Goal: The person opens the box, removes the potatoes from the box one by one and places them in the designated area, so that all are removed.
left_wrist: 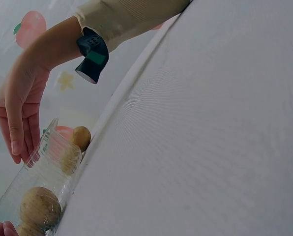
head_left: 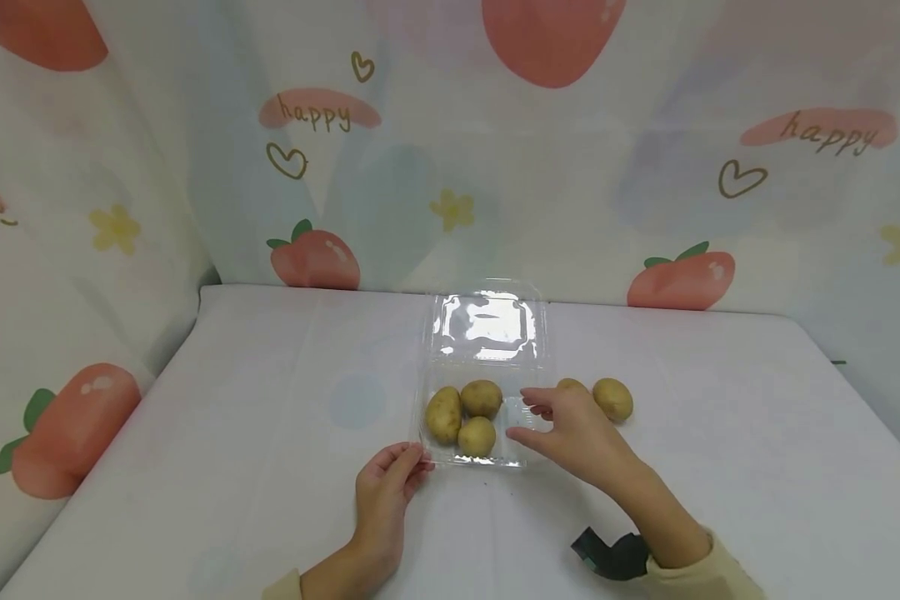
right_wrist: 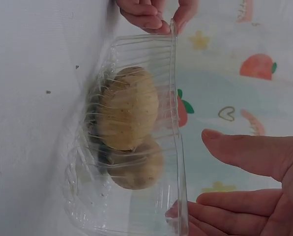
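A clear plastic clamshell box [head_left: 516,450] lies on the table with its lid [head_left: 486,327] folded back. Inside are three potatoes: one at the left [head_left: 443,415], one behind [head_left: 482,399] and one in front [head_left: 477,437]. At the box's front left corner, my left hand [head_left: 388,493] pinches the rim between thumb and fingers. My right hand [head_left: 579,435] hovers over the box's right side, thumb and fingers spread apart and holding nothing. Right of the box, a loose potato [head_left: 612,400] sits beside another [head_left: 572,384], which my right hand partly hides.
A white cloth [head_left: 270,433] covers the table. Behind it hangs a printed backdrop [head_left: 540,183] with fruit and hearts, continuing along the left side. A black strap [head_left: 611,557] with a device is on my right wrist. Small dark specks lie in front of the box.
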Available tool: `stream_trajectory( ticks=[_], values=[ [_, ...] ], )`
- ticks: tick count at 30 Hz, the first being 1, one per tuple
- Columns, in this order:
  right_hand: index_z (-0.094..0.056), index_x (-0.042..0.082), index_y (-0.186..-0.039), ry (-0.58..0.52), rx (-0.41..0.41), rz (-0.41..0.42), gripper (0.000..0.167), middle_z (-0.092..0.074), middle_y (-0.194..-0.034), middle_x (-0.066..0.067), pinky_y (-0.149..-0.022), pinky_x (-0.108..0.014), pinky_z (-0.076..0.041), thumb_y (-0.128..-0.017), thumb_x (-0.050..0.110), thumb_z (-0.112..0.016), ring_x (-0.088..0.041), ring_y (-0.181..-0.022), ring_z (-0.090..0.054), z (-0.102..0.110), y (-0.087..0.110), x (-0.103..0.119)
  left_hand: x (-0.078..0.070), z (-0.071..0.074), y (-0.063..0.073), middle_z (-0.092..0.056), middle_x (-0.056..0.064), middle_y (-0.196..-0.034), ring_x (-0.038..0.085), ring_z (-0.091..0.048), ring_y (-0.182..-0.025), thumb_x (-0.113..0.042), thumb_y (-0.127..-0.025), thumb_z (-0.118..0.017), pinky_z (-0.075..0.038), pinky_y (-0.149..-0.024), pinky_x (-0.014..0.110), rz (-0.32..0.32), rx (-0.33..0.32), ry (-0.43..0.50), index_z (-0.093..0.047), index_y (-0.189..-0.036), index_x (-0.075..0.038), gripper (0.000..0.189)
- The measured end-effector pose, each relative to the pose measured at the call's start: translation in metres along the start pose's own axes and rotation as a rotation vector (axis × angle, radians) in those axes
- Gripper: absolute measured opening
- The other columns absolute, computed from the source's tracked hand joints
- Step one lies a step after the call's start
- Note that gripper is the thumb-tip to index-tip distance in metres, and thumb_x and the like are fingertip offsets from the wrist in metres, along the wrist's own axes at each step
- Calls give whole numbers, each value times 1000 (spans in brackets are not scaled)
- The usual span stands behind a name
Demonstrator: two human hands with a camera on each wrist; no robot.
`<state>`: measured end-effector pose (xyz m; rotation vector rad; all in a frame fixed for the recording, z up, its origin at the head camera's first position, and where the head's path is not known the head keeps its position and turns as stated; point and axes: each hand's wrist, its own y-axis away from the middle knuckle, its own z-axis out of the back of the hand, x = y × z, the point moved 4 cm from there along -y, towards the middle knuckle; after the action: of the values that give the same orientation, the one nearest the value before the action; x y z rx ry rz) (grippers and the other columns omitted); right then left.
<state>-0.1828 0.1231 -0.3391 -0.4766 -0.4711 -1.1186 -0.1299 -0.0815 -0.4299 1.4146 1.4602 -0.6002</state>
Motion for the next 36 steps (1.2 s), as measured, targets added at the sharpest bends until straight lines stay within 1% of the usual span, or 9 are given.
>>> stream_trajectory(
  ticks=[6,11,15,19,22,24,29,31,36],
  values=[
    [-61,-8,-110,-8,30,0,48,-63,-106,-17,-74,-36,-52,-76,23,-76,-27,-91,-62,-8,-4,4,0,0,0,-59,8,-84,15,-60,-78,-8,-89,-56,-51,-75,26,-5,-5,2,-54,-94,6,14],
    [-61,-7,-109,4,63,2,45,-64,-103,-17,-75,-38,-51,-77,23,-74,-27,-89,-61,-15,-6,7,0,0,-1,-59,8,-83,16,-60,-77,-8,-89,-57,-51,-74,26,-8,-10,6,-54,-93,6,14],
    [-65,-2,-96,4,71,13,32,-65,-93,-13,-72,-38,-51,-77,22,-74,-27,-86,-61,-21,-8,8,1,1,0,-60,8,-82,16,-61,-77,-8,-89,-57,-51,-74,26,-3,-13,12,-55,-92,5,13],
    [-64,3,-85,-3,81,15,22,-65,-84,-9,-70,-38,-51,-77,21,-73,-26,-83,-61,-26,-10,9,1,1,0,-60,7,-82,15,-60,-77,-8,-89,-58,-51,-74,26,-1,-9,15,-55,-92,4,14],
    [-65,3,-86,2,82,10,23,-65,-82,-8,-69,-38,-51,-77,22,-73,-26,-82,-61,-28,-11,8,1,1,0,-60,7,-82,15,-60,-77,-8,-89,-58,-51,-74,26,-2,-9,13,-55,-92,5,14],
    [-63,5,-81,15,79,9,21,-64,-79,-6,-67,-37,-51,-77,23,-74,-25,-81,-61,-29,-11,8,1,1,0,-60,7,-82,15,-61,-77,-8,-88,-58,-51,-74,27,1,-12,11,-54,-92,4,13],
    [-64,6,-81,26,75,-8,23,-64,-79,-6,-67,-37,-50,-77,27,-74,-24,-81,-61,-33,-12,5,2,0,-1,-60,7,-82,15,-61,-77,-8,-88,-58,-51,-74,27,-1,-9,12,-54,-92,4,13],
    [-65,5,-83,28,77,-8,25,-65,-81,-7,-67,-37,-50,-77,28,-74,-24,-81,-61,-35,-12,4,2,0,0,-60,7,-82,15,-61,-77,-8,-89,-58,-51,-74,26,-5,-5,12,-54,-93,4,14],
    [-61,9,-74,36,82,0,23,-64,-80,-7,-67,-37,-51,-77,28,-74,-24,-79,-61,-37,-13,3,1,0,0,-60,8,-83,15,-61,-77,-8,-89,-57,-51,-74,26,-11,-4,8,-54,-94,6,15]
  ],
)
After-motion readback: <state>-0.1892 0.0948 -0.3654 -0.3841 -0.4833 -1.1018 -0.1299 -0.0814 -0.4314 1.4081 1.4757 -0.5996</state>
